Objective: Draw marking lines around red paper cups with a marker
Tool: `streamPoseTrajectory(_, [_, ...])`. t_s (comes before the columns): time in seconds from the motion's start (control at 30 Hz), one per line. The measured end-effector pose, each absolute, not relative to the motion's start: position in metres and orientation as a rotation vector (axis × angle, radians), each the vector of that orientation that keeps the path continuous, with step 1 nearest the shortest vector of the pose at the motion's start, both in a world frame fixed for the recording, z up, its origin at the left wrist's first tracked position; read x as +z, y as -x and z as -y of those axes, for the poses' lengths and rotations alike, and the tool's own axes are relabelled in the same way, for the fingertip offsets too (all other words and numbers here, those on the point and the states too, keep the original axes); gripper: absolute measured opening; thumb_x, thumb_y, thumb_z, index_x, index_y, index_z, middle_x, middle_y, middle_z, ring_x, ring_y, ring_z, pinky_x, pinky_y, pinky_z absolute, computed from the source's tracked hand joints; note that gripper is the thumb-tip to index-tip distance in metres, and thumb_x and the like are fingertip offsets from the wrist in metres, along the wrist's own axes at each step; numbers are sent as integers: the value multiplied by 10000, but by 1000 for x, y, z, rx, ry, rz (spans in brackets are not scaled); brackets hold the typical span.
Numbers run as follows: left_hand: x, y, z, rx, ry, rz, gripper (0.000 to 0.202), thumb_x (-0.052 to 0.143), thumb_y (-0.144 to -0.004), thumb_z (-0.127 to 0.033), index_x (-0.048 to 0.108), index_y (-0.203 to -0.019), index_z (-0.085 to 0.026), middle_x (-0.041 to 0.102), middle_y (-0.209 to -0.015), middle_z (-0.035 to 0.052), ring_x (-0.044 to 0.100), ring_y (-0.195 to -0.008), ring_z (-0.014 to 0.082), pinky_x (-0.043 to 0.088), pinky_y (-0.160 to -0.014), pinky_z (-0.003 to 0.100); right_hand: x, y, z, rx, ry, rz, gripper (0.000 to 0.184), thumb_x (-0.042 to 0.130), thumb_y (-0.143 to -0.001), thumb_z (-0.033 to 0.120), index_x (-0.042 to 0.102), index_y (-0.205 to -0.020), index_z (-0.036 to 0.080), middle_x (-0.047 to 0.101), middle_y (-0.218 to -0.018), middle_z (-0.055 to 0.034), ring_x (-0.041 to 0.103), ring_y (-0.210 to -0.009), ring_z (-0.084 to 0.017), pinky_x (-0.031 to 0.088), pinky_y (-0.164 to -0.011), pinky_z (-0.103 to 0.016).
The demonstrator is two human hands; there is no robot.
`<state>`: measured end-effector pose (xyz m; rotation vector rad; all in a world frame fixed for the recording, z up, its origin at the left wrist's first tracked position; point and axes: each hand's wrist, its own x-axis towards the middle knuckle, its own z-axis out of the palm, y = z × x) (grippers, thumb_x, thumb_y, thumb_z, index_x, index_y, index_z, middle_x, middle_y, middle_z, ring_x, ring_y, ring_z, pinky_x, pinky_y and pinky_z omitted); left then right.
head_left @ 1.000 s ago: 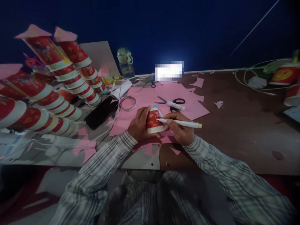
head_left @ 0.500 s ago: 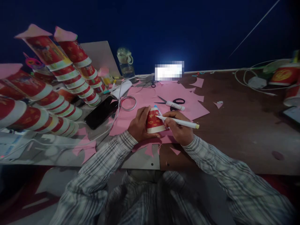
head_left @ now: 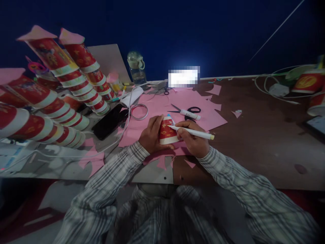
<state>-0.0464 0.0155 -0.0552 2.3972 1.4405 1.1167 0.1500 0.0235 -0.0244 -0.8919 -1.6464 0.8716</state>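
Observation:
My left hand (head_left: pixel 152 135) is closed round the left side of a red paper cup (head_left: pixel 167 132) with gold figures, its white rim toward me. In my right hand (head_left: pixel 194 139) is a white marker (head_left: pixel 199 133) with a yellow end, gripped like a pen, its tip at the cup's printed side. A blue-tipped thing (head_left: pixel 169 116) shows just behind the cup, mostly hidden. Pink paper (head_left: pixel 157 101) lies under both hands. Just beyond them, a glue stick (head_left: pixel 190 114) rests across black-handled scissors (head_left: pixel 195 109).
Tall stacks of red and white cups (head_left: pixel 68 76) with pink tops crowd the left side. A phone (head_left: pixel 109 123), a tape roll (head_left: pixel 139 112) and a white cable (head_left: pixel 129 105) lie nearer. A water bottle (head_left: pixel 136 69) stands at the back. Cables and a white adapter (head_left: pixel 278 90) sit far right.
The marker's tip has shifted slightly left across the cup's side, my right hand moving with it. My left hand keeps its hold on the cup.

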Motion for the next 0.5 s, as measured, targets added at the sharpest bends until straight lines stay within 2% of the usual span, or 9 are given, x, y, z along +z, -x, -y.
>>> streamPoseTrajectory(0.5, [-54,46,-15,1113,-2400,-1459,1284,476,-598,-982,367,-1488,-63,524,-1339,261,519,-1285,404,470,-1080,572,-22,-152,-23,854,888,1679,142,573,-922,283,674,-928,183,682,-755,-34,677,-733,-175,587,-712,-338])
